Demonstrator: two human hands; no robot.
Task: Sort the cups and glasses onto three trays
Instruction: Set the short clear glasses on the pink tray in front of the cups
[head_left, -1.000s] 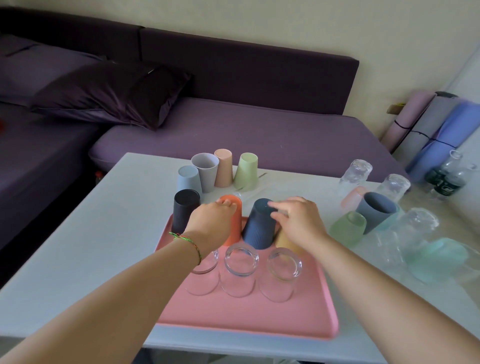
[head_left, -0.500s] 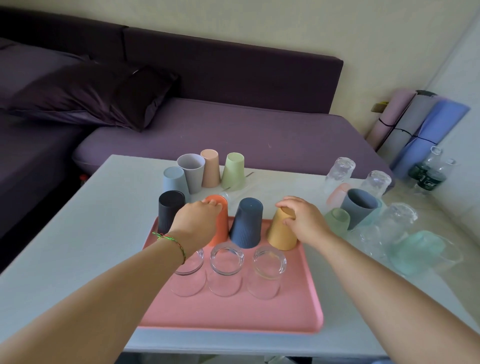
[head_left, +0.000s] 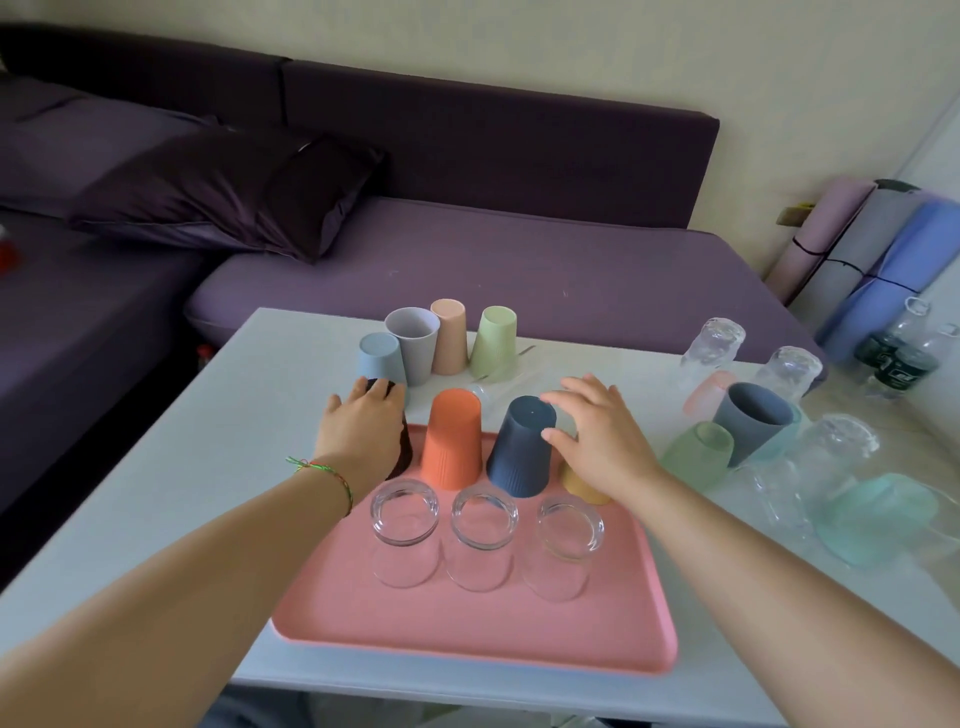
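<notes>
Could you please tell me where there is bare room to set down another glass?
Free: the near strip of the pink tray, between the three clear glasses and its front rim; the table left of it. Crowded: the tray's far row of cups, and the table's right side.

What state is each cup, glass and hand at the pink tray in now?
Orange cup, upside down on pink tray.
Navy cup, upside down on tray.
Yellow cup, on tray, mostly hidden under right hand.
Black cup, covered by left hand, grip unclear.
Three glasses, upright, empty.
Right hand, open, thumb beside navy cup.
</notes>
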